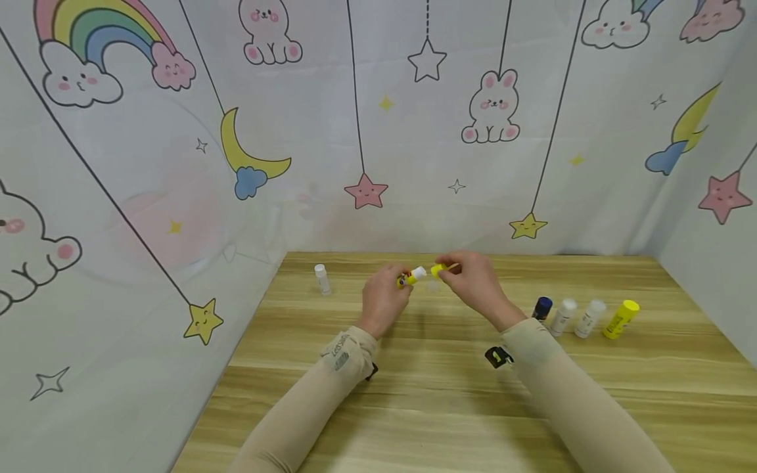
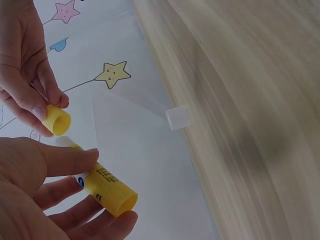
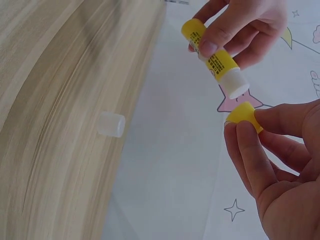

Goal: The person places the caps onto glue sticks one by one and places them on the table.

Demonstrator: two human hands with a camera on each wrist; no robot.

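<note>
My left hand grips a yellow glue stick by its body, thumb on one side. The stick is uncapped, and its white end points toward my right hand. Between thumb and fingertips, the right hand pinches a small yellow cap. In the left wrist view the cap's hollow opening faces the stick, with a small gap between them. Both are held above the table. Beyond them a translucent whitish cap lies on the wood, near the table's back edge.
To the right stand a dark blue glue stick, two white ones and a larger yellow one in a row. Another white stick stands at back left. A patterned curtain rises behind the wooden table.
</note>
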